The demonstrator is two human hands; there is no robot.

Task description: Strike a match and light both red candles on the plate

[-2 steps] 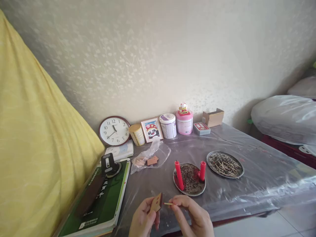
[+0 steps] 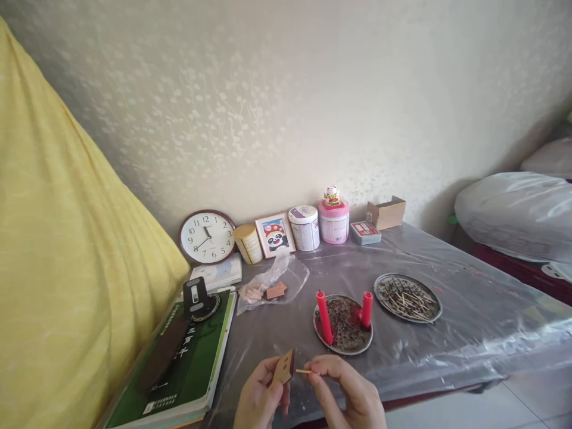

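A match (image 2: pixel 303 372) is held close to a matchbox (image 2: pixel 283 367)

The matchbox is gripped by the left hand (image 2: pixel 258 396), fingers curled. The match is pinched in the right hand (image 2: pixel 347 387), fingers closed on it, near red candles (image 2: pixel 324 317).

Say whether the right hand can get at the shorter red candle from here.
Likely yes: the shorter red candle stands on a plate just beyond the right hand, with nothing upright between, though that hand holds a matchstick.
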